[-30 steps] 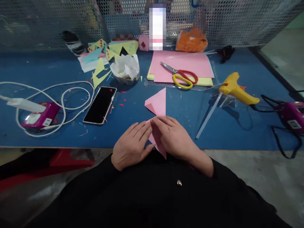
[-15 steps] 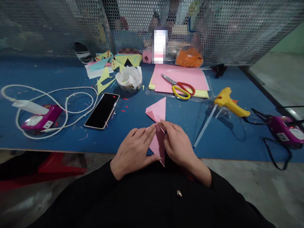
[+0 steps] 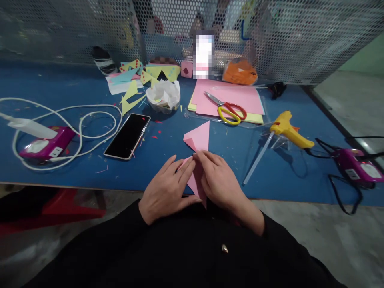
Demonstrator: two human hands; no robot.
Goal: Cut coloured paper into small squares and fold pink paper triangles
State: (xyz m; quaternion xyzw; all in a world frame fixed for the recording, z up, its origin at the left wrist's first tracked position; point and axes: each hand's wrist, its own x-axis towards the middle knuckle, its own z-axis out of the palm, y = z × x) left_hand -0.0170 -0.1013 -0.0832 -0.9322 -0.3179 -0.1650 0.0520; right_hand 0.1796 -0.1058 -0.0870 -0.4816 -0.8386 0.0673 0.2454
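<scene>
A folded pink paper [image 3: 200, 136] lies at the front edge of the blue table, its lower tip reaching past the edge. On its left part my left hand [image 3: 169, 186] rests flat, fingers spread, with the thumb across the lower part. My right hand [image 3: 220, 178] has its fingers closed on the paper's middle, the index fingertip touching the fold beside my left fingertips. Beyond the paper, scissors [image 3: 231, 113] with red and yellow handles lie on a stack of pink and yellow sheets [image 3: 246, 99].
Left of my hands are a black phone [image 3: 128, 136], a white cable and a purple socket block [image 3: 48, 143]. A paper-lined bowl [image 3: 163, 96] stands behind. At right are a yellow glue gun [image 3: 289, 130] and a second purple block [image 3: 355, 168]. A mesh screen [image 3: 168, 28] borders the back.
My right hand has moved slightly left over the paper, covering more of its middle. The view has shifted a little.
</scene>
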